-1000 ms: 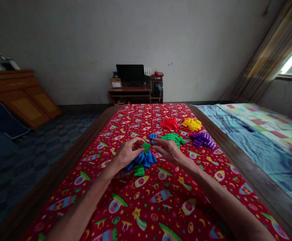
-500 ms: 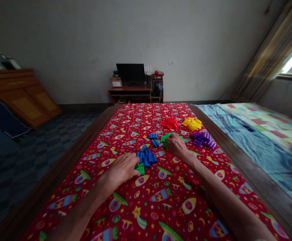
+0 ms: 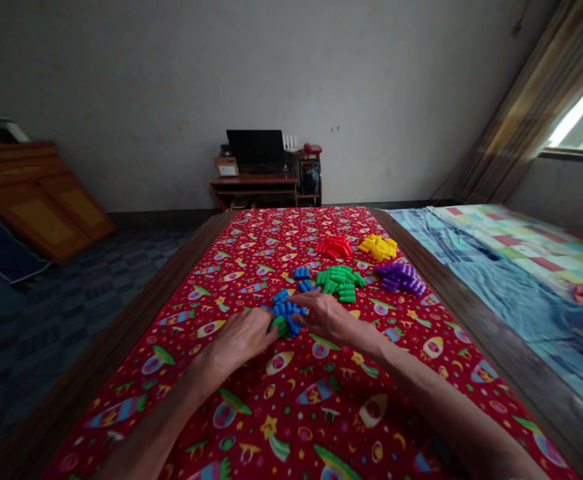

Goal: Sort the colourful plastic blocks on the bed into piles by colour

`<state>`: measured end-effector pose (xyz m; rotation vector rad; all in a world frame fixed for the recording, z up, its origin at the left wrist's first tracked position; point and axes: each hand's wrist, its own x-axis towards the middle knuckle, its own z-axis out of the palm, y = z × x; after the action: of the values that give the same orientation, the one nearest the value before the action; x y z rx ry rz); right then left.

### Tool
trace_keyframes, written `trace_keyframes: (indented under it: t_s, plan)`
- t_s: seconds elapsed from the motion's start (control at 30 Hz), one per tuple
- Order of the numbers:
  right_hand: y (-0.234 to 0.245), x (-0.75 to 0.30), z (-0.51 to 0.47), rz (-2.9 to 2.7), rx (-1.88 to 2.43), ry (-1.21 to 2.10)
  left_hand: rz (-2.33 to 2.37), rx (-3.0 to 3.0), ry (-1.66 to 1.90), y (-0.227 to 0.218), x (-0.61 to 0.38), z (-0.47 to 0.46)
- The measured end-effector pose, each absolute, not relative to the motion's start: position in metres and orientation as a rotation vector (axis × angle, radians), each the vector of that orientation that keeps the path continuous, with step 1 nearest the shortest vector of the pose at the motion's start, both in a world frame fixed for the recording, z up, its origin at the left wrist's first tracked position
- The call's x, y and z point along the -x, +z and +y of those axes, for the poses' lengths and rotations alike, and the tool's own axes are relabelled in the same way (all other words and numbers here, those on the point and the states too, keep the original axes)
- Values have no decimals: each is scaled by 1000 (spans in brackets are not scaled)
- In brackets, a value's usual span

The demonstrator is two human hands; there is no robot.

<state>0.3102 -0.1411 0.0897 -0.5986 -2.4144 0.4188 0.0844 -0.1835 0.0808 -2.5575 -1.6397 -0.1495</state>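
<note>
Small plastic blocks lie sorted by colour on a red patterned cloth [image 3: 291,407]. My left hand [image 3: 239,339] rests low on the cloth with its fingers curled onto a green block [image 3: 280,325] at the near edge of the blue pile [image 3: 286,308]. My right hand [image 3: 324,315] reaches in from the right, fingers bent, its tips touching the same blue pile. Beyond them lie a green pile [image 3: 340,281], two or three loose blue blocks [image 3: 301,273], a purple pile [image 3: 400,278], a red pile [image 3: 334,246] and a yellow pile [image 3: 379,247].
The cloth covers a long wooden table [image 3: 476,313]. A bed with a checked sheet [image 3: 521,267] runs along the right. A desk with a monitor [image 3: 256,163] stands at the far wall, and a wooden cabinet [image 3: 36,193] leans at the left.
My right hand left the green pile and came back to the blue pile. My left hand dropped from a raised pinch to the cloth and closed on the green block.
</note>
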Motion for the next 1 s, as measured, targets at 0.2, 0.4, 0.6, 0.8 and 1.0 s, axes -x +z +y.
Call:
trace_keyframes:
  t_s: [0.2,0.4,0.6,0.8,1.0]
  plan:
    - [92,-307,-140,-2404,702,550,-1631,2772,-593,97,-98,-170]
    - [97,-357,-90,-2022,1109,307,-1594,2623,-926,89,-93,-157]
    - [57,-397,-58,-1944,1265,68,-1734,2645,-717,57,-78,-145]
    - [61,-384,-68,-1882,1066,-14,-1994,2709,-417,43,-63,-140]
    - [77,-309,-76,-2159,1029,298,-1993,2558,-1123,41,-58,-126]
